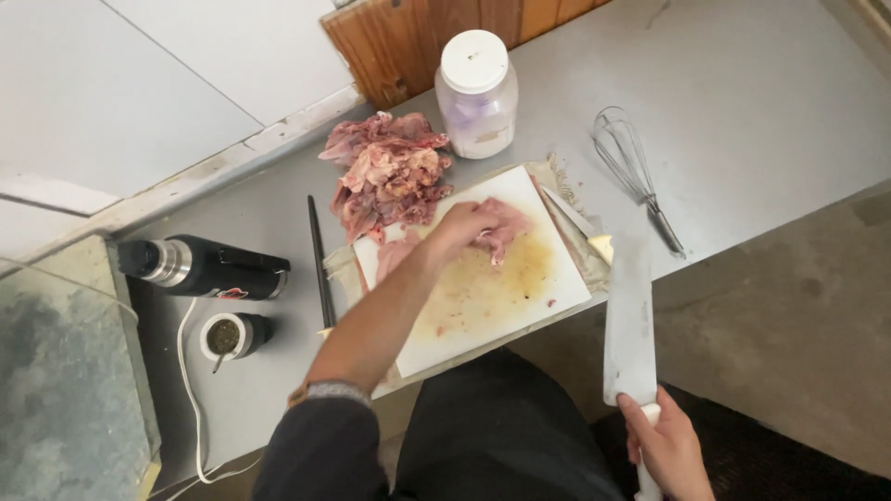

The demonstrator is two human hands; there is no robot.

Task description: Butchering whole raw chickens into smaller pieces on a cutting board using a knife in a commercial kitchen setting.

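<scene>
Two hands and ten bench items are being catalogued:

- Left hand (461, 225): is being closed loosely over a piece of raw meat (501, 227), pink and slack, at the far end of the cutting board (483, 288).
- Right hand (666, 450): is being wrapped fully round the white handle of a large cleaver (629, 315); the broad, dull-grey blade is being held clear of the board's right edge.
- Handling, as judged: the meat is best being pinned flat with fingertips curled back before the blade is brought near, since the board's surface is looking wet and slippery.
- Cutting board: white, rectangular, stained yellowish with juices, being rested on a frayed cloth (571, 199).
- Pile of raw meat scraps (390, 172): ragged, pink and pale, being kept just beyond the board on the grey metal counter (742, 111).
- Plastic jar (476, 93): translucent, white-lidded, upright behind the pile.
- Wire whisk (636, 172): lying right of the board.
- Sharpening steel (320, 264): dark, slim, lying left of the board.
- Small knife (577, 223): pale-handled, at the board's right edge.
- Thermos flask (200, 267): black and steel, lying on its side.
- Gourd cup (227, 336): filled with green herb, beside a white cable (190, 390).
</scene>
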